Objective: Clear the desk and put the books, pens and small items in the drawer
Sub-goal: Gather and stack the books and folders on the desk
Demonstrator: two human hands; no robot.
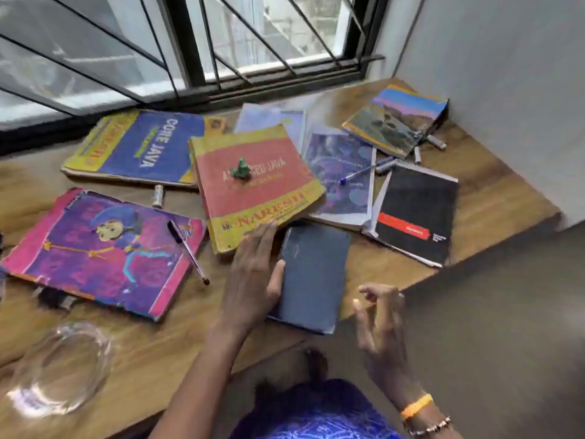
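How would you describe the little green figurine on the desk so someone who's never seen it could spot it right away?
Start at the barred window and drop to the wooden desk below it. In the middle lies a red, yellow-bordered book titled Advanced Java. The green figurine stands on its cover, the only small green upright object among flat books and pens.

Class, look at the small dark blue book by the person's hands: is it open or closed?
Closed. The dark blue book lies flat on the desk, only its plain cover showing, no pages spread. The left hand rests against its edge.

Left hand (pixel 253 274) flat, fingers (pixel 262 239) extended, right hand (pixel 380 327) raised, loosely curled
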